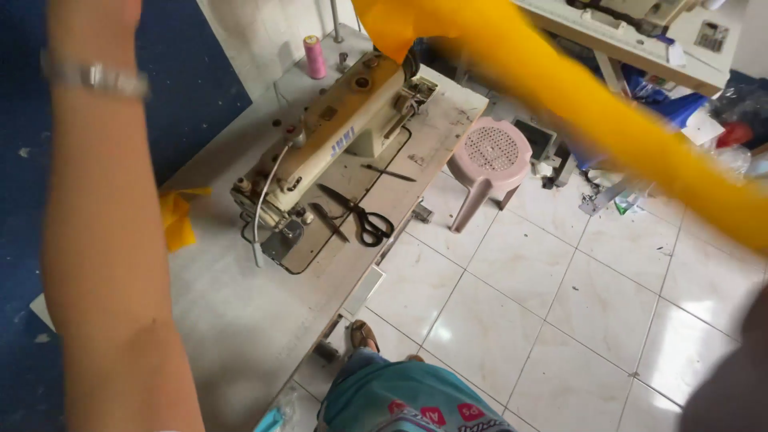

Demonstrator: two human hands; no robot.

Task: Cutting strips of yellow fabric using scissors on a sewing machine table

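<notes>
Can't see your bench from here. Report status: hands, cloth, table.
Left forearm raised, hand out of frame. Right hand not in view. Yellow cloth stretched high across frame. Scissors beside sewing machine on table.

Fabric strip (pixel 592 104): bright yellow-orange, plain. Second scrap (pixel 178 218) at the bench edge: same yellow. Sewing machine (pixel 336 136): cream/beige, blue lettering. Thread spool (pixel 314 56): pink. Scissors (pixel 360 218): black handles, dark blades. Bench (pixel 240 320): off-white, smudged grey. Stool (pixel 490 160): pale pink, perforated top. Floor (pixel 560 320): white tiles, dark grout. Bracelet (pixel 96 76): silver. Shorts (pixel 400 396): teal, red-white print.
</notes>
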